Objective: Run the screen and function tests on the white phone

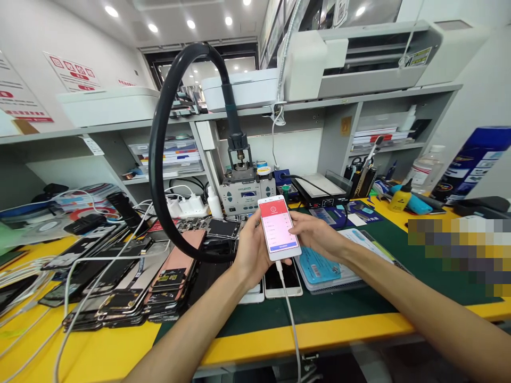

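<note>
Left grip closed round white phone — red-topped lit screen; right grip, thumb over it, closure unclear.

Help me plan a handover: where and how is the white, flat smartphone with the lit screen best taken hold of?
Likely the top edge of the smartphone, pinched front and back from the far side: this short, thin edge looks free, while the left hand and right hand occupy the long sides, and a thin white cable enters the bottom edge.

Yellow bench | green mat on top | left: stacked phone parts | far middle: grey control unit | far right: yellow bottle
</note>
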A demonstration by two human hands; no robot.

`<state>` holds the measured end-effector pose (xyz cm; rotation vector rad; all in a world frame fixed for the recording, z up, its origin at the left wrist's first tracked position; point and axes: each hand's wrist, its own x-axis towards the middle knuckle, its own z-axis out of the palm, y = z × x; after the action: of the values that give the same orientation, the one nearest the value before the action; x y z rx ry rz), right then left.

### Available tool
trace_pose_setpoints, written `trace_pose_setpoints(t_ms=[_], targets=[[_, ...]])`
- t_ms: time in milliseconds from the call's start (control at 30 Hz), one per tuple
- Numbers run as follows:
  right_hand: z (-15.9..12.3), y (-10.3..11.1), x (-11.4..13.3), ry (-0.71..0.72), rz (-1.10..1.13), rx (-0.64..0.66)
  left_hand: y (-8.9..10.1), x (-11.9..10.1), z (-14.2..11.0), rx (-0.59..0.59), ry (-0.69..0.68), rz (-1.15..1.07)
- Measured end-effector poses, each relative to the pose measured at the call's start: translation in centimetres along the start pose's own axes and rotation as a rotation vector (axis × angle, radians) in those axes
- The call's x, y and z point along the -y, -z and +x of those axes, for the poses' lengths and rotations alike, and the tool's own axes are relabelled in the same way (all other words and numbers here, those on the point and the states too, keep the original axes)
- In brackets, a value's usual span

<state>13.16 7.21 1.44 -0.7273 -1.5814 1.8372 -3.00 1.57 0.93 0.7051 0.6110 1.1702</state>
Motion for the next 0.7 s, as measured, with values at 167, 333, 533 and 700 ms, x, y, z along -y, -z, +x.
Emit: trace_pose_setpoints(t_ms=[167, 333, 533, 700], targets=[[0.16, -0.06, 0.0, -0.009, 0.021, -0.035, 0.09, 0.16, 0.19, -0.013, 0.004, 0.013], [0.53, 0.13, -0.45, -0.037, 0.038, -0.062, 0.06, 0.11, 0.29, -0.024, 0.032, 0.008], [0.41, 0.36, -0.28, -0.081, 0.092, -0.045, 0.07, -0.06, 0.11, -0.012, 0.068, -0.019], [0.51, 0.78, 0.21, -0.161, 0.193, 0.017, 0.07, -0.28, 0.16, 0.01, 0.097, -0.042]])
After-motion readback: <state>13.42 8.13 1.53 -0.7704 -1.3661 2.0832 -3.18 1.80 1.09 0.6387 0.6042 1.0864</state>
